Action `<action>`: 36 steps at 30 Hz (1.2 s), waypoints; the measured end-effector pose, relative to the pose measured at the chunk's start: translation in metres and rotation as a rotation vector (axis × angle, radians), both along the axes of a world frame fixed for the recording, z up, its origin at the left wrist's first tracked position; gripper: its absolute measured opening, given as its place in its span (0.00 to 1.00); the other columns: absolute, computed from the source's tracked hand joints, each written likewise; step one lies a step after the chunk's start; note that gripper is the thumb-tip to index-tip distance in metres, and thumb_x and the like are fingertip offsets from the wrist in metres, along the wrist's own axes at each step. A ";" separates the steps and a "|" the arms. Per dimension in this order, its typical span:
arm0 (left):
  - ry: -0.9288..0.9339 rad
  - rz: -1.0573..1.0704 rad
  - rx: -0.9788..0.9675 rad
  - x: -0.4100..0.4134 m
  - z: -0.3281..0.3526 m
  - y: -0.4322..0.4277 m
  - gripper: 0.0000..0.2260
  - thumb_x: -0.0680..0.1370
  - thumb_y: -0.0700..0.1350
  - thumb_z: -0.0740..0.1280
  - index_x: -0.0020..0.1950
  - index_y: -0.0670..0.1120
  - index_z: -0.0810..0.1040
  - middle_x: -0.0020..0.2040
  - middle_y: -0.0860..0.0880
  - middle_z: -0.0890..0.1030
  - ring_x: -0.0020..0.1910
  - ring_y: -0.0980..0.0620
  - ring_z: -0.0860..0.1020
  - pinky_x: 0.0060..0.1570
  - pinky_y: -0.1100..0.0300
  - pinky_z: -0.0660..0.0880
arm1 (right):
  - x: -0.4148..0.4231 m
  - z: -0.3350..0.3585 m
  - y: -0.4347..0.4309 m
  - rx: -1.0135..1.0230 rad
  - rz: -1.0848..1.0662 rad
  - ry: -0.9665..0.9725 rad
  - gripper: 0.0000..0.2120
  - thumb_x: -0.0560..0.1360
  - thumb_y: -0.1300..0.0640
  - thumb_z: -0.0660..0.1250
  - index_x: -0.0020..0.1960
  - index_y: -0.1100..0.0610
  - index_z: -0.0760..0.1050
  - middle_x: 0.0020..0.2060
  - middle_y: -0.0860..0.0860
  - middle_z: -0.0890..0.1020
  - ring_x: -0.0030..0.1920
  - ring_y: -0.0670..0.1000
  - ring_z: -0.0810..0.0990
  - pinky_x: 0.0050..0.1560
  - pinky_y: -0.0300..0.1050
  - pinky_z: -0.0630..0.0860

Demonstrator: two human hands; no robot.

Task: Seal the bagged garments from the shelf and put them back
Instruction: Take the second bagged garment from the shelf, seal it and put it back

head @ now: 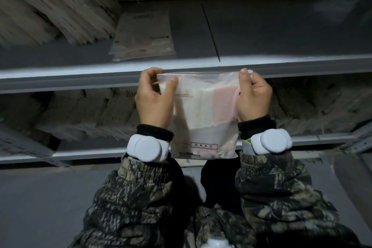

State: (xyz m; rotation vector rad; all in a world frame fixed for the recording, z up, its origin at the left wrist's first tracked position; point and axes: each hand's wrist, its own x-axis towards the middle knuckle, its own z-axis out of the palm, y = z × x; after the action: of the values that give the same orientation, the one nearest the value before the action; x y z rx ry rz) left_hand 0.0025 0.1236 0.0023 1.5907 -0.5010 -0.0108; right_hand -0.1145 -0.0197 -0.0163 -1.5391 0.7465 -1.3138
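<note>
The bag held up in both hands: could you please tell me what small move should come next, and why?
Probably slide the left hand, pinching, along the top strip of the bag toward the right hand, pressing it closed: both hands pinch the top corners, holding that edge taut.

Mottled green-brown camouflage sleeves (128,197) cover both arms, with black knit cuffs (155,132) at the left hand (154,100) and right hand (254,98). A white rounded wrist device (148,148) is strapped on each wrist.

Head camera looks forward-down, close to shelf (70,76).
</note>
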 end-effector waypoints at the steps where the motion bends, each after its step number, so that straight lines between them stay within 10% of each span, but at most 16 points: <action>1: -0.080 -0.017 0.060 -0.002 0.002 -0.001 0.12 0.71 0.49 0.72 0.52 0.56 0.75 0.49 0.58 0.78 0.48 0.57 0.76 0.51 0.60 0.74 | 0.000 0.001 0.001 -0.004 -0.005 0.003 0.19 0.79 0.59 0.61 0.30 0.57 0.62 0.26 0.48 0.61 0.26 0.41 0.60 0.28 0.35 0.59; 12: -0.565 -0.075 0.589 -0.015 0.027 -0.012 0.17 0.69 0.68 0.63 0.49 0.61 0.81 0.55 0.62 0.78 0.61 0.53 0.70 0.66 0.28 0.45 | -0.002 0.007 0.007 -0.120 0.056 -0.052 0.15 0.78 0.60 0.63 0.36 0.69 0.71 0.27 0.46 0.68 0.30 0.40 0.65 0.32 0.35 0.64; 25: -0.595 -0.206 0.438 -0.024 0.024 -0.025 0.06 0.76 0.49 0.65 0.46 0.52 0.81 0.46 0.56 0.82 0.49 0.53 0.78 0.64 0.33 0.59 | -0.008 0.007 0.003 -0.004 0.055 -0.256 0.05 0.71 0.63 0.70 0.40 0.53 0.80 0.29 0.40 0.82 0.32 0.39 0.77 0.38 0.35 0.73; 30: -0.683 -0.236 0.347 -0.020 0.020 -0.027 0.04 0.74 0.43 0.67 0.44 0.45 0.81 0.41 0.49 0.82 0.41 0.49 0.78 0.45 0.61 0.70 | -0.008 0.006 0.001 0.041 0.133 -0.261 0.05 0.72 0.62 0.69 0.41 0.53 0.80 0.29 0.40 0.82 0.33 0.39 0.78 0.39 0.33 0.74; 36: -0.684 -0.233 0.302 -0.017 0.015 -0.026 0.04 0.74 0.41 0.68 0.44 0.43 0.81 0.40 0.49 0.81 0.40 0.55 0.74 0.42 0.66 0.65 | -0.005 0.007 0.003 0.115 0.263 -0.246 0.03 0.68 0.57 0.73 0.36 0.50 0.83 0.34 0.45 0.85 0.39 0.46 0.82 0.45 0.41 0.78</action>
State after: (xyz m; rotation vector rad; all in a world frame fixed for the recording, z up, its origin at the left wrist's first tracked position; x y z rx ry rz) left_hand -0.0148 0.0972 0.0171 1.8067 -1.2627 0.3029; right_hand -0.1199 -0.0166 -0.0091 -1.3049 0.4399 -1.2130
